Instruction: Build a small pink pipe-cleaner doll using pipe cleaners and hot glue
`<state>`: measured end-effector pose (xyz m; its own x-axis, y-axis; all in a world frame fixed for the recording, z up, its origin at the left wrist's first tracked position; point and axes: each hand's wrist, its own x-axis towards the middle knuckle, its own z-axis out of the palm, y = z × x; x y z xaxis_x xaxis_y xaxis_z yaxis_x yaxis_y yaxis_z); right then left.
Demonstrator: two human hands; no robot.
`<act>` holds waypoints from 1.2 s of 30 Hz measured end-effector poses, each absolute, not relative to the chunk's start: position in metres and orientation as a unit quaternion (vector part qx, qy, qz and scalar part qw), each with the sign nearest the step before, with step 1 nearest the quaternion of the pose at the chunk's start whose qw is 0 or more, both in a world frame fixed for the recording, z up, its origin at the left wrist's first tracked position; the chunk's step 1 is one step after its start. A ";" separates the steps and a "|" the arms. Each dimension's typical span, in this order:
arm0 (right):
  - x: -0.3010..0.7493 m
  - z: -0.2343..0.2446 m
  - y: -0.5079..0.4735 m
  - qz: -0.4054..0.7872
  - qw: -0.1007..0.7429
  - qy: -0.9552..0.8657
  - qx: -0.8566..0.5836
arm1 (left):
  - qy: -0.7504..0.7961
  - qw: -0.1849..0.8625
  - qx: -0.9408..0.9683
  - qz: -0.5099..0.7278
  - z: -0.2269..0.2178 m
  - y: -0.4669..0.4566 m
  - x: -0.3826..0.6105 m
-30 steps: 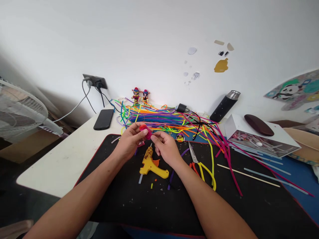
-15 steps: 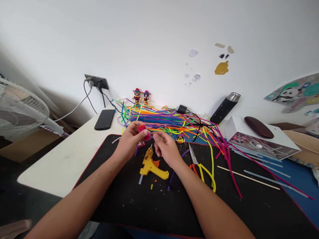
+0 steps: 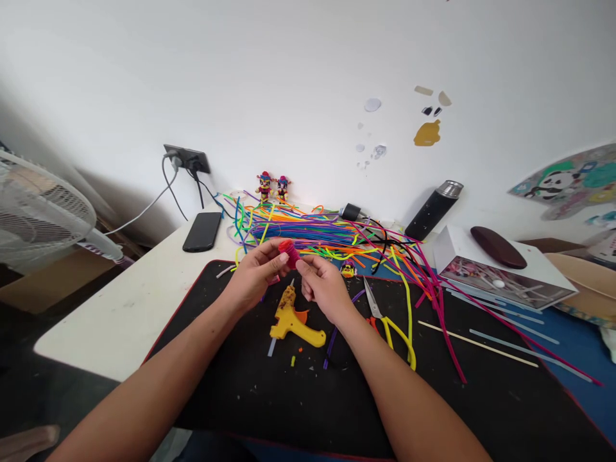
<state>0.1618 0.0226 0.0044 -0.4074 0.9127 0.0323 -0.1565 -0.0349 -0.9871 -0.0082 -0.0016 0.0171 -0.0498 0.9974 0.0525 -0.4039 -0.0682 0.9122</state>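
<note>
Between thumb and fingers, my left hand [image 3: 257, 269] grips a small red and magenta piece [image 3: 289, 251] that looks coiled from pipe cleaners. My right hand [image 3: 323, 282] is closed in a pinch at the piece's lower right side, its fingertips touching it. Just below both hands, a yellow hot glue gun [image 3: 296, 324] lies on its side on the black mat [image 3: 231, 391], its nozzle pointing away from me. Scissors with yellow handles [image 3: 399, 337] rest beside my right forearm. A small pipe-cleaner face [image 3: 348, 269] sits beyond my right hand.
A heap of colourful pipe cleaners [image 3: 308, 228] spans the back, with two small figures [image 3: 273, 186] behind it. A phone [image 3: 202, 231] lies at left. At right are a black flask [image 3: 433, 210], a white drawer box [image 3: 505, 269] and clear glue sticks [image 3: 529, 355].
The red and magenta piece has turned more upright and shifted slightly right between my hands. My right fingertips now meet its side. The glue gun and scissors have stayed put.
</note>
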 end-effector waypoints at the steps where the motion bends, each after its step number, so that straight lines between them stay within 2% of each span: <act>1: 0.162 0.004 0.023 0.633 0.425 -0.549 -0.343 | 0.377 0.573 0.385 0.617 0.017 -0.002 -0.008; 36: 0.160 0.007 0.019 0.612 0.405 -0.580 -0.352 | 0.352 0.593 0.326 0.647 0.024 -0.001 -0.007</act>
